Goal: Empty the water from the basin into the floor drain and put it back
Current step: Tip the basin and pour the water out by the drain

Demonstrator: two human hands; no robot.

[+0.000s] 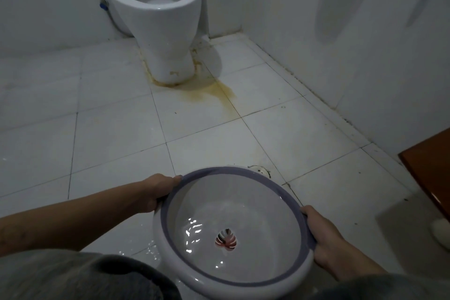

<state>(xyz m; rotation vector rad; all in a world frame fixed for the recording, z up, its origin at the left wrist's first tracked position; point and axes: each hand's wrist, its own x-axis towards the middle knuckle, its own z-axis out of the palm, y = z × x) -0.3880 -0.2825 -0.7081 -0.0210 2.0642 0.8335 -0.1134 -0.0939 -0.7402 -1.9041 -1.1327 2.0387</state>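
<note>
Grey cloth (73, 275) on the person's legs fills the bottom edge of the frame. Just above it, in the lower middle, is the basin (231, 197), white with a lavender rim. The left hand (160, 192) grips the rim on the left, fingers curled over the edge. The right hand (323, 238) grips the rim on the right in the same way, so the hands sit apart on opposite sides.

Shallow water (194, 229) glints on the basin's bottom, beside a red leaf motif (226, 238). Whether the basin touches the floor cannot be told.

The floor drain (259, 169) shows just beyond the far rim, partly hidden by it. A wet patch (146, 251) shines on the white tiled floor (109, 129) at the basin's lower left.

At the upper middle stands a white toilet (158, 19) with its seat raised. A yellow-brown stain (214, 92) spreads from its base toward the right. A brown wooden panel (428, 173) cuts in at the right edge, near the white wall (365, 56).
</note>
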